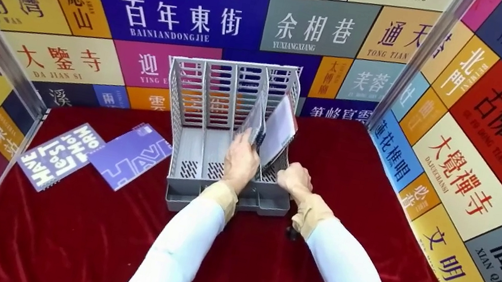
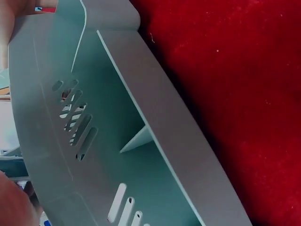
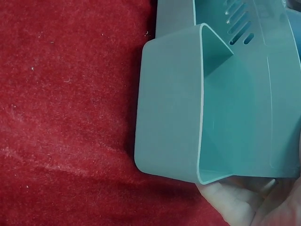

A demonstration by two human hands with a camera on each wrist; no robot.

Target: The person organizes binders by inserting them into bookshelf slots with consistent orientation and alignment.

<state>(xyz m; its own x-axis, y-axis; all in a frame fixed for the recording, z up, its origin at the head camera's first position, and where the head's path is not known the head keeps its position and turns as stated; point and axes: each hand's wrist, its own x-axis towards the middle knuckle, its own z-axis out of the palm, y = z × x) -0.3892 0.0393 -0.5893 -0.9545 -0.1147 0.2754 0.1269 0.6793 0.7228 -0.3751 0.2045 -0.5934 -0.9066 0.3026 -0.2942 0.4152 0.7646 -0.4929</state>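
Note:
A grey desktop file organizer with several slatted compartments stands upright on the cloth. My left hand reaches over its front into a compartment right of the middle and grips a thin notebook with a clear-looking cover. Its fingertips are partly hidden there. In the rightmost compartment another notebook leans, white page outward. My right hand grips the organizer's front right corner; the right wrist view shows its fingers against the bin's lower edge. Part of the left hand shows blurred in the left wrist view.
Two purple notebooks, one with bold white lettering and one plainer, lie on the red cloth left of the organizer. A small dark object is beside the right wrist. Printed panels stand behind and at both sides.

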